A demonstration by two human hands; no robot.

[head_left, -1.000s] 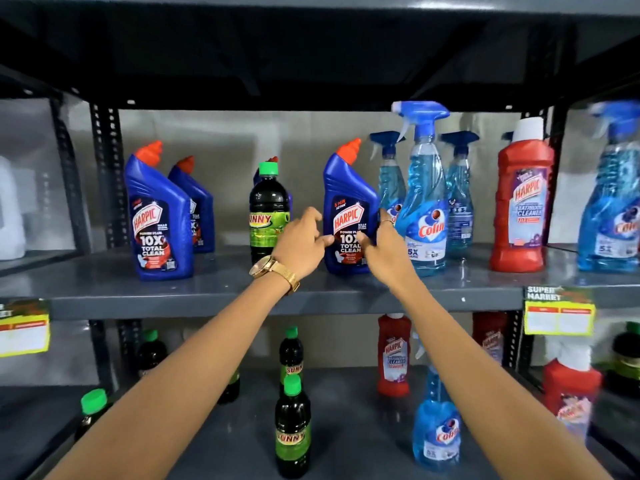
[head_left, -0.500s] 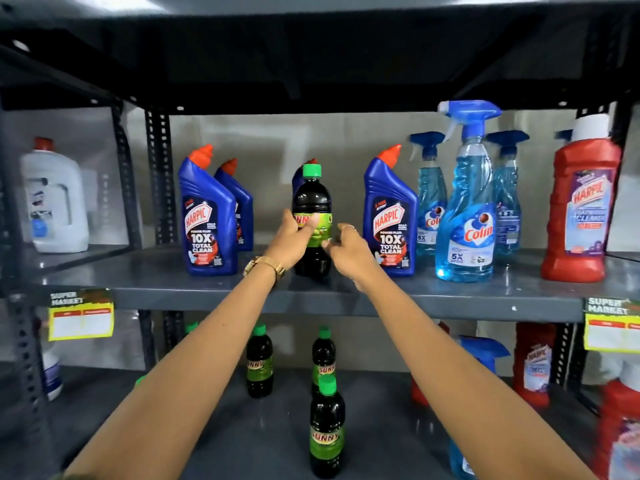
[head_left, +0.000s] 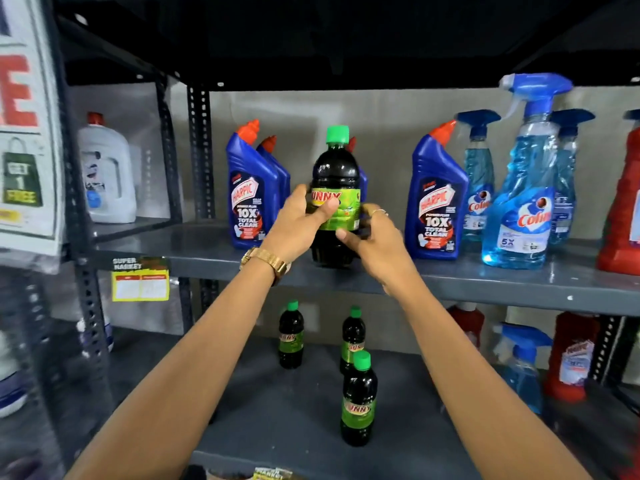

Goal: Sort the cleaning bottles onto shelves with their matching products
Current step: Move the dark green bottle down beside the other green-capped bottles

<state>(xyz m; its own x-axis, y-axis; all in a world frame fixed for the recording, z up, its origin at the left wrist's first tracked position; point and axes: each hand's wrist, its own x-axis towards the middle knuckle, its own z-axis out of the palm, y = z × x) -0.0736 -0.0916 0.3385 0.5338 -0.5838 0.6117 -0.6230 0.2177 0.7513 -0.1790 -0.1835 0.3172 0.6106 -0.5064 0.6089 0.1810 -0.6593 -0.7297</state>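
Observation:
A dark bottle with a green cap and green label point(head_left: 334, 168) stands near the front edge of the middle shelf point(head_left: 485, 282), among blue Harpic bottles point(head_left: 251, 195). My left hand point(head_left: 298, 223) wraps its label from the left, thumb across the front. My right hand point(head_left: 374, 233) touches its right side, fingers curled around it. Another blue Harpic bottle point(head_left: 436, 199) stands just right of it. Three matching green-capped bottles point(head_left: 358, 403) stand on the lower shelf point(head_left: 277, 427), directly below.
Blue Colin spray bottles point(head_left: 523, 202) and a red Harpic bottle point(head_left: 623, 209) fill the middle shelf's right part. A white jug point(head_left: 107, 174) sits in the left bay. More spray and red bottles point(head_left: 571, 358) stand at lower right. A paper sign point(head_left: 24, 133) hangs at far left.
Both hands left the blue Harpic bottle, moved left and closed around the green-capped dark bottle. The view has shifted left and closer.

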